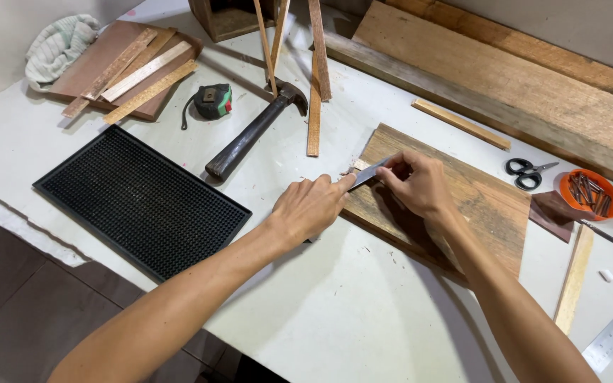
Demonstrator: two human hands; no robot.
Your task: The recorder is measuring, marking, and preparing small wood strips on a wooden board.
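My left hand (311, 206) and right hand (414, 183) both pinch a thin grey metal blade (369, 172) on the weathered brown wooden board (484, 206).

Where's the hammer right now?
In the head view the hammer lies on the white table, up and left of the left hand, between the tape measure and a thin wooden strip.

Bare white tabletop (335, 298) lies open between and below the two forearms. Left of the left hand (310, 207), a black ribbed rubber mat (140, 198) and dark-handled claw hammer (253, 131) crowd passage.
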